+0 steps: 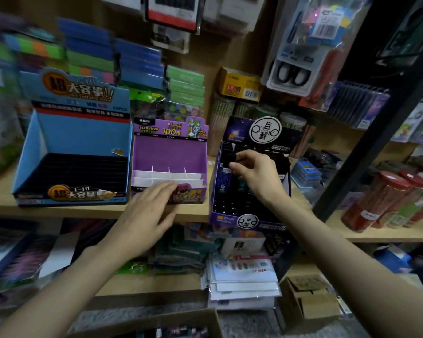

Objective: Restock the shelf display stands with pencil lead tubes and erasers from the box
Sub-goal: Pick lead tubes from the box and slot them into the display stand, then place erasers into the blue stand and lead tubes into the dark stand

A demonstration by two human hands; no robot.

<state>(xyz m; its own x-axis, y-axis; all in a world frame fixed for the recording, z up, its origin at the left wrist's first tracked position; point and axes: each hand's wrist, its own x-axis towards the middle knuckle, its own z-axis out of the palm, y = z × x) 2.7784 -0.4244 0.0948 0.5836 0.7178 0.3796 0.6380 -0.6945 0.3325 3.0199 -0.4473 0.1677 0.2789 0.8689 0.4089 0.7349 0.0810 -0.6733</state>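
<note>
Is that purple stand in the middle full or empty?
Empty, as far as shows: the purple stand holds only bare white dividers, with nothing between them. The left hand covers part of its front.

Blue display stand (83,132): left on your shelf, upright, tray packed with dark rows of tubes.
Purple display stand (169,152): just beside it on the right, white dividers showing in the tray.
Dark starry display stand (232,222): right again, dark tubes inside.
Lead tube (230,159): dark, pinched in your right hand (257,176) above the starry stand.
Cardboard box (213,323): nearest you, low, open.
</note>
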